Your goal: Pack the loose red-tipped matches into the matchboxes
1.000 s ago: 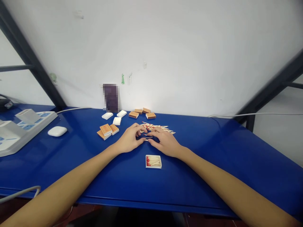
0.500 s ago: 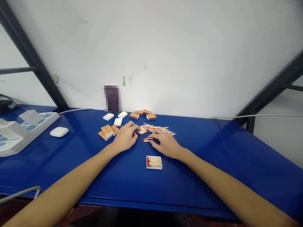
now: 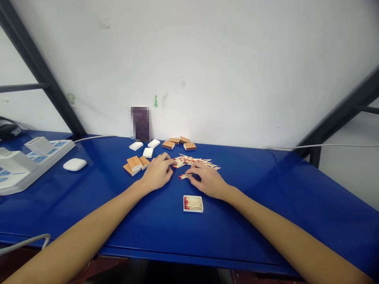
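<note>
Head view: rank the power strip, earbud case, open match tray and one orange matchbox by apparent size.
1. power strip
2. earbud case and open match tray, about alike
3. orange matchbox, farther off

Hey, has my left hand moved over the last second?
Yes. The left hand has drawn leftward, away from the right hand and closer to the stacked orange matchboxes, which lie where they were.

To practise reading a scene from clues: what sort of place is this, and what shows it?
Probably an indoor workbench: a blue table against a bare white wall, dark metal frame struts at both sides, a white power strip, and loose matches with matchboxes laid out.
</note>
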Motion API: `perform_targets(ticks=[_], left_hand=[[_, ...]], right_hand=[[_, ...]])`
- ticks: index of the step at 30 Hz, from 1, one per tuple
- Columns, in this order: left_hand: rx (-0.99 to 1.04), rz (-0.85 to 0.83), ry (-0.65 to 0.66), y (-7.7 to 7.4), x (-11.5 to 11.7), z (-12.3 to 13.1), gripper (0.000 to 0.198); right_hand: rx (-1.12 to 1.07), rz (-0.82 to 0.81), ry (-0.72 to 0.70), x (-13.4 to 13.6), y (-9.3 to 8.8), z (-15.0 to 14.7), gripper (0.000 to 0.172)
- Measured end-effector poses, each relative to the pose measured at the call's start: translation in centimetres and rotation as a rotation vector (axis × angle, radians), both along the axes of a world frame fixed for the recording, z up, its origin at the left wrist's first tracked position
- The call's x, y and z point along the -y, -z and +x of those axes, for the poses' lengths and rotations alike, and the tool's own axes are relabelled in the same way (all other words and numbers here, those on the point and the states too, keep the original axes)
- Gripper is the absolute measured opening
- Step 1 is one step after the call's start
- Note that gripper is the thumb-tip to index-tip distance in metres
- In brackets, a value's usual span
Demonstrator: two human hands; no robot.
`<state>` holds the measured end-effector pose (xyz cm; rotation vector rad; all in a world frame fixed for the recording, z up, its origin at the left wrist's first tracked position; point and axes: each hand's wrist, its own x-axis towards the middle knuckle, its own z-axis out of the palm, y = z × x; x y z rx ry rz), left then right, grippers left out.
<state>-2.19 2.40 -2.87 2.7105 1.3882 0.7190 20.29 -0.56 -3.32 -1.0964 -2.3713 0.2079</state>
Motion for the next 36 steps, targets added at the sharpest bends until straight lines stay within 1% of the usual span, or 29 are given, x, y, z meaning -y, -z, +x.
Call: perform_targets(ticks=[9, 20, 26, 32, 36], left_hand=[[-0.05, 0.009, 0.009, -0.02, 0.07, 0.03, 0.035], [-0.049, 0.004, 0.004, 0.01, 0.04, 0.02, 0.035], [-0.037, 0.009, 0.023, 0.03, 0.07, 0.04, 0.034], [-0.06, 0.003, 0.009, -0.1, 0.14, 0.09, 0.034], [-0.045, -0.007, 0.033, -0.09, 0.08, 0.06, 0.033]], right_hand=[[0.011, 0.0, 0.009, 0.09, -0.1, -0.08, 0.018], [0.011, 0.015, 0.011, 0.07, -0.04, -0.06, 0.018], [0.018, 0.009, 0.013, 0.06, -0.02, -0.06, 0.018], [0.026, 0.003, 0.014, 0.06, -0.1, -0.06, 0.019], [0.016, -0.004, 0.005, 0.1, -0.15, -0.05, 0.019]])
